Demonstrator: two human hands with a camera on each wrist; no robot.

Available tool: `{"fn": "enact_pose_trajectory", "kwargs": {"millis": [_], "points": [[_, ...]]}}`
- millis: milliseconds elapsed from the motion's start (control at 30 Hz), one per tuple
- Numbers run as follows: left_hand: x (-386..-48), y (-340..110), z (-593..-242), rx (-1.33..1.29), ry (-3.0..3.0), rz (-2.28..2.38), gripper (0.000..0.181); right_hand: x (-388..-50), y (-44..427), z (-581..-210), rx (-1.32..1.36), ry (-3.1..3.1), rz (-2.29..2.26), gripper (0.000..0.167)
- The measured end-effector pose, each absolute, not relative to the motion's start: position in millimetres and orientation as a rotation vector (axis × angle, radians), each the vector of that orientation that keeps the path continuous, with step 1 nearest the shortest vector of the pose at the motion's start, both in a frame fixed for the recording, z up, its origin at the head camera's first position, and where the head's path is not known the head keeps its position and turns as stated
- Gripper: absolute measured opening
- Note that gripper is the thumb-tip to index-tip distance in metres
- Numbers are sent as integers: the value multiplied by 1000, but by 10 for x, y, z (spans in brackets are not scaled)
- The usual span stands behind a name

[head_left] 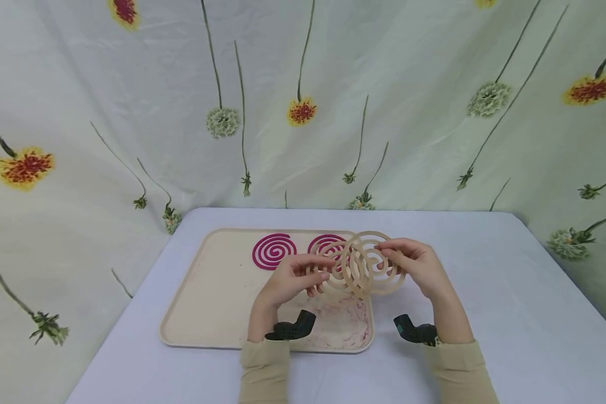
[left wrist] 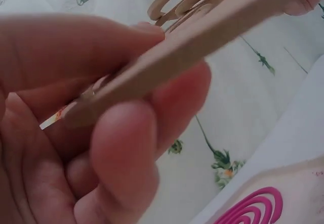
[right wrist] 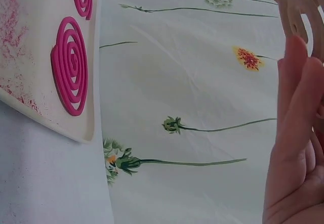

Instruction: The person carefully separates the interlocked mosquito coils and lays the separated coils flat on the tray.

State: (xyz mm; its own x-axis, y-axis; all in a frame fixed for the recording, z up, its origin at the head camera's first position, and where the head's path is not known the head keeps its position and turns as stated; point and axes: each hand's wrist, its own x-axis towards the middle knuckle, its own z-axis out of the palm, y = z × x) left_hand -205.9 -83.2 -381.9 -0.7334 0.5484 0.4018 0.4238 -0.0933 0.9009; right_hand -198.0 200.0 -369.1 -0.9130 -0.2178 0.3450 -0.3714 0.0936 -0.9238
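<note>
Above the tray's right side, two flat tan mosquito coils are held up, overlapping in the middle; whether they are linked or only cross is unclear. My left hand [head_left: 284, 279] pinches the left tan coil [left wrist: 187, 52] by its outer edge between thumb and fingers. On the other side, my right hand [head_left: 420, 265] grips the right tan coil [head_left: 384, 292] at its right part. In the right wrist view that hand stands at the right edge, partly cut off. Behind them on the tray lie a magenta coil [head_left: 274, 252] and a second magenta coil [right wrist: 71, 64], partly covered in the head view.
The cream tray [head_left: 207, 292] lies on a white-covered table [head_left: 515, 314], with pink residue [head_left: 356, 336] on its right part. A flower-printed cloth [head_left: 424, 129] hangs behind the table. Each wrist wears a black camera mount.
</note>
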Motion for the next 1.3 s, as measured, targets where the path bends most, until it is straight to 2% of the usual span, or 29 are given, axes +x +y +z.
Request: {"fn": "enact_pose_trajectory", "kwargs": {"millis": [367,567,867,1300], "points": [[-2084,-1030,-3772,1013,2148,1710,23,-2015,2018,-3734,1000,-2496,1917,30],[-2054,-1115,-3773,1028,2133,1677,30,-2021,2024,-3732,1065,-2527,1908,29],[-2067,-991,-3777,907,2159,1903,33,-2019,1926,-3750,766,-2399,1932,33],[-2040,-373,-3795,657,2027,2659,34,-1964,1535,-3741,186,-1784,2139,34]]}}
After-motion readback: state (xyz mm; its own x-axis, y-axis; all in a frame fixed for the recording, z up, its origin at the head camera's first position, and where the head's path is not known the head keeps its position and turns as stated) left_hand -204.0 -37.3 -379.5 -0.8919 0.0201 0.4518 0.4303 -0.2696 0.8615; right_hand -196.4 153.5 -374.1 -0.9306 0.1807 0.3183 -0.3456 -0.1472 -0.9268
